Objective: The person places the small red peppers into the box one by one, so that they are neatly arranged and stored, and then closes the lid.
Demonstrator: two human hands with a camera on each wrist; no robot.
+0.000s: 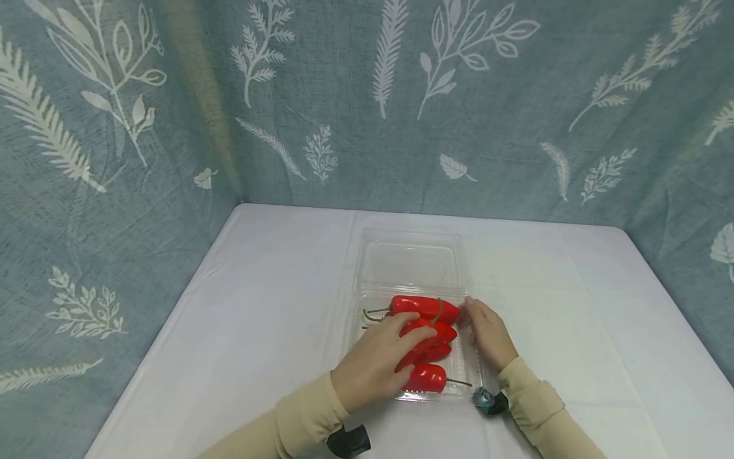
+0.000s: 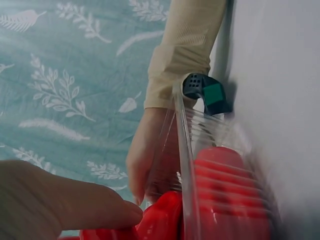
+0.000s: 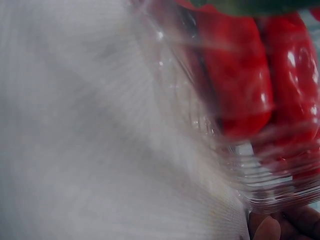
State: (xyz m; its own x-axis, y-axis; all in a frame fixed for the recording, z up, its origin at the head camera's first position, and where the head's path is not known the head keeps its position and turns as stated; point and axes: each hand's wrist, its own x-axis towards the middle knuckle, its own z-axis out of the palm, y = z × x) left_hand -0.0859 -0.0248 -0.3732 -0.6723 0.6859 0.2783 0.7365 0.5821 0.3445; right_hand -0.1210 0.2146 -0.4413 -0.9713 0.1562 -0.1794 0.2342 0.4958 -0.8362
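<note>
Several glossy red peppers [image 1: 425, 377] with thin stems lie in a clear plastic clamshell container [image 1: 367, 299] in the head view. My left hand [image 1: 375, 360] reaches over the tray from the left, its fingers and thumb bent round a red pepper [image 1: 421, 338] in the middle of the pile. A digit of that hand presses on red pepper skin in the left wrist view. My right hand [image 1: 490, 335] rests along the container's right wall, fingers fairly straight. In the right wrist view its fingertips [image 3: 267, 230] show by the container's ribbed corner.
The container's transparent lid [image 1: 410, 261] lies folded back toward the far side of the table. A white cloth [image 1: 275, 287] covers the tabletop. Green-blue leaf-patterned curtains [image 1: 344, 95] hang behind and at both sides.
</note>
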